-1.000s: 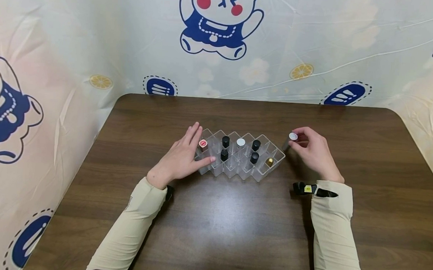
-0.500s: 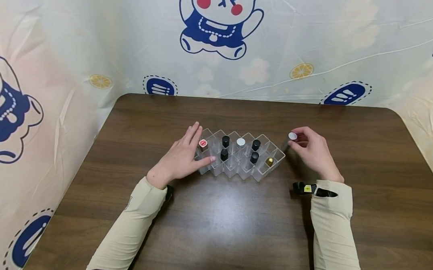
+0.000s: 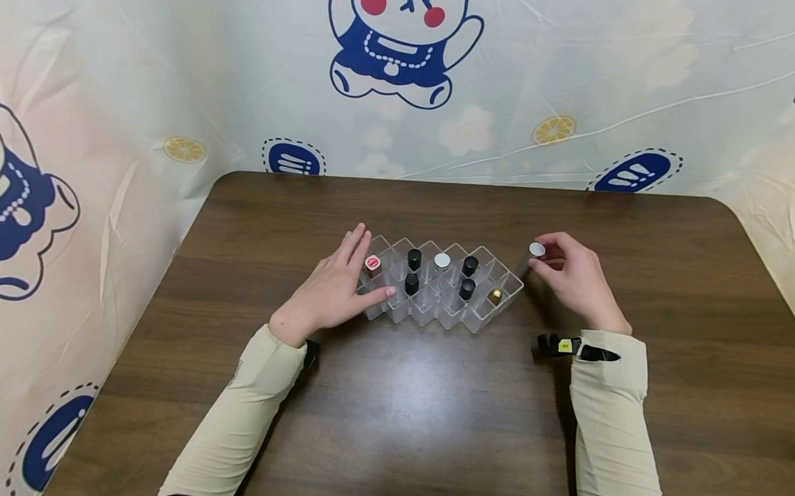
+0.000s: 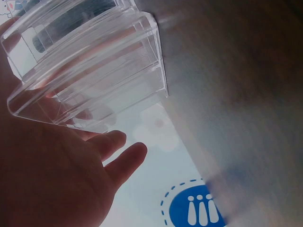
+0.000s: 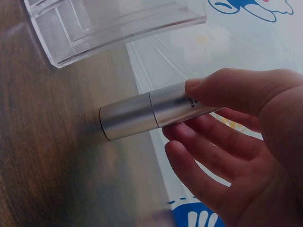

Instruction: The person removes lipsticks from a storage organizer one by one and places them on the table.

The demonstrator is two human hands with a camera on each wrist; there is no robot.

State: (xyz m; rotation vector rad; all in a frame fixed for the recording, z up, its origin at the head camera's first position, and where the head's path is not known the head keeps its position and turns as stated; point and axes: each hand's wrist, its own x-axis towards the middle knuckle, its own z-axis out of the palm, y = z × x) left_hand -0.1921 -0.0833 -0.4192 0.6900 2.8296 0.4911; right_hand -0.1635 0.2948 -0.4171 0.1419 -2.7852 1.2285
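In the head view my left hand (image 3: 332, 286) lies against the left end of a clear plastic lipstick organizer (image 3: 422, 323), fingers extended and thumb across its front. The left wrist view shows the organizer's transparent wall (image 4: 109, 90) beside that palm. To the organizer's right, my right hand (image 3: 579, 278) pinches a silver lipstick tube (image 3: 537, 251) between thumb and fingers. Seen from the right wrist, the tube (image 5: 132, 116) is a smooth cylinder with a seam round its middle. Its base is on or very close to the tabletop; I cannot tell which.
Several capped tubes stand in the organizer: black ones (image 3: 414, 260), a white-topped one (image 3: 442, 262), a red-topped one (image 3: 373, 265) and a gold-topped one (image 3: 495, 297). The brown wooden table (image 3: 416, 426) ends at a patterned curtain (image 3: 245, 86) behind.
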